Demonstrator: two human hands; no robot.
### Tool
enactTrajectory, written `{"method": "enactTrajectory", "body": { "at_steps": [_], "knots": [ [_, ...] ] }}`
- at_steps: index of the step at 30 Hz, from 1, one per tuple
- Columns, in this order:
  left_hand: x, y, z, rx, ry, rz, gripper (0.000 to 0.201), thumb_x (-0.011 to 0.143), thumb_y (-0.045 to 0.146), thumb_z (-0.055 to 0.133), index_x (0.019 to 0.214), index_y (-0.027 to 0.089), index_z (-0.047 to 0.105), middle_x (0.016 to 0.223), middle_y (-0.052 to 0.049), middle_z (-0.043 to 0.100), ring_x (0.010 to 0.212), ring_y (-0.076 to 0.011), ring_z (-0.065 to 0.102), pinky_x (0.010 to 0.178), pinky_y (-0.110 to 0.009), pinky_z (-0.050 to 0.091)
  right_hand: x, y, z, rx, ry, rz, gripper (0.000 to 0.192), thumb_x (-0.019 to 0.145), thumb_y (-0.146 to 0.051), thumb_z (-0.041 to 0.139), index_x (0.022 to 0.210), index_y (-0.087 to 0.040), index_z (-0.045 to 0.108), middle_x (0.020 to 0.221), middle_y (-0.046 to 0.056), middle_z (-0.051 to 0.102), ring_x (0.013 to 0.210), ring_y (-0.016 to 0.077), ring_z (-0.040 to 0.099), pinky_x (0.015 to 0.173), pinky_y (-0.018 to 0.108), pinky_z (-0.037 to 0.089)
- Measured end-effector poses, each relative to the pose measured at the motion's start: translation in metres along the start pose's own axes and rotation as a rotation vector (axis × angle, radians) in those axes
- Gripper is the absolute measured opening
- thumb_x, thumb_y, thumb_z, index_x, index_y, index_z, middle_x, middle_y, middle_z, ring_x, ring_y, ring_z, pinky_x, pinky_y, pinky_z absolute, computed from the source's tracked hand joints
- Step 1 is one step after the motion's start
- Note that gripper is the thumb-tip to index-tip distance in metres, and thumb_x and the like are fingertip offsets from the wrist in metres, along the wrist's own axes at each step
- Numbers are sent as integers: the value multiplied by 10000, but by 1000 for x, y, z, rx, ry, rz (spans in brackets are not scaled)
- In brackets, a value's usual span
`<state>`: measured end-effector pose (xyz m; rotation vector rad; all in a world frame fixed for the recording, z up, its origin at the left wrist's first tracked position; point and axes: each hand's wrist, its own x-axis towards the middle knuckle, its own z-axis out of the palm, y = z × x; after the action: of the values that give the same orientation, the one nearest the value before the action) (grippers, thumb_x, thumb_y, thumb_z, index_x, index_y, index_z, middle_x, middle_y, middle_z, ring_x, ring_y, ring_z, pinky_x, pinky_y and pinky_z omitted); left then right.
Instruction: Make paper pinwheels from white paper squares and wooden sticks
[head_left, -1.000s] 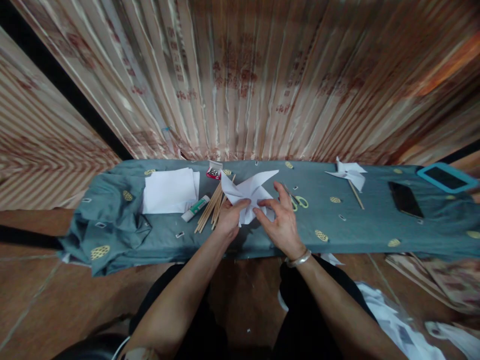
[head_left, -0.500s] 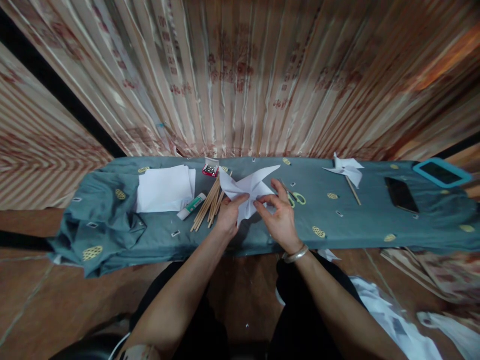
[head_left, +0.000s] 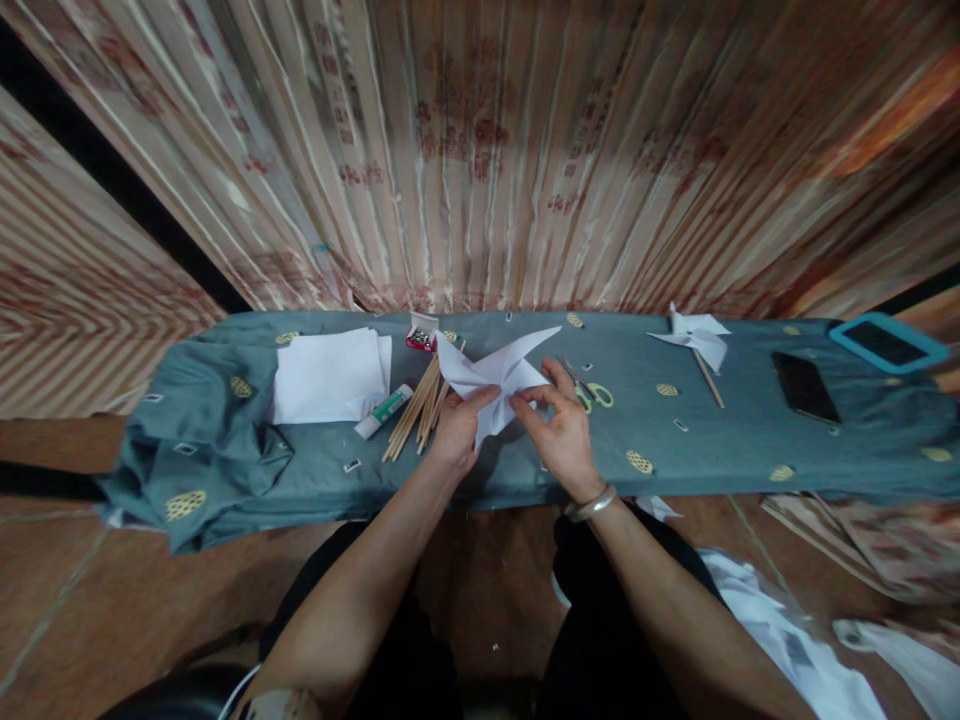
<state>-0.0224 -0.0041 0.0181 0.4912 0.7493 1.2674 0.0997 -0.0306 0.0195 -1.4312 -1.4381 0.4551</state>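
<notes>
A white paper pinwheel [head_left: 499,365] is held up between both hands over the middle of the table. My left hand [head_left: 459,425] grips its left side, thumb lying near the centre. My right hand [head_left: 561,430] pinches the paper at the right of the centre with thumb and index finger. Whether a small pin sits between those fingertips cannot be made out. Just left of my left hand lie several thin wooden sticks [head_left: 411,420]. Scissors with green handles [head_left: 598,396] rest beyond my right hand. Behind the sticks stands a small open red box of metal pins [head_left: 421,338].
At left are a stack of white paper [head_left: 330,375] and a glue stick [head_left: 384,411]. To the right lie a pinwheel on a stick [head_left: 701,340], a black phone [head_left: 806,387] and a blue-framed tablet [head_left: 889,343]. A pleated curtain [head_left: 480,150] hangs behind the cloth-covered table [head_left: 720,450].
Very little differs. Both hands keep the same hold on the pinwheel, and the view has shifted slightly.
</notes>
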Motion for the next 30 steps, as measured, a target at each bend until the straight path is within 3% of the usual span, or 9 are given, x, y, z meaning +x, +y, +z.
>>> {"method": "enactTrajectory", "body": {
  "at_steps": [15,26,30],
  "knots": [
    [-2,-1,3,22,28,70,370,488,181,848,824,129,704,780,-36,747,704,-193,686,751,-320,502,-1,1,0,-20,5,-17,170,803,-372,654,773,-209,695,1397,119,529,1315,274,482,1099,461,354],
    [8,6,-10,71,76,111,344,489,220,846,789,149,694,762,-39,744,738,-228,697,764,-359,527,-9,-2,-11,-111,-39,-117,172,860,-352,592,898,-236,713,1395,92,531,1295,259,502,1106,471,369],
    [13,21,-16,76,168,135,343,456,189,851,757,146,692,733,-46,745,770,-245,710,790,-378,546,-7,2,-18,-112,-18,-120,178,865,-368,584,875,-239,707,1342,88,582,1255,264,539,1087,487,386]
  ]
}}
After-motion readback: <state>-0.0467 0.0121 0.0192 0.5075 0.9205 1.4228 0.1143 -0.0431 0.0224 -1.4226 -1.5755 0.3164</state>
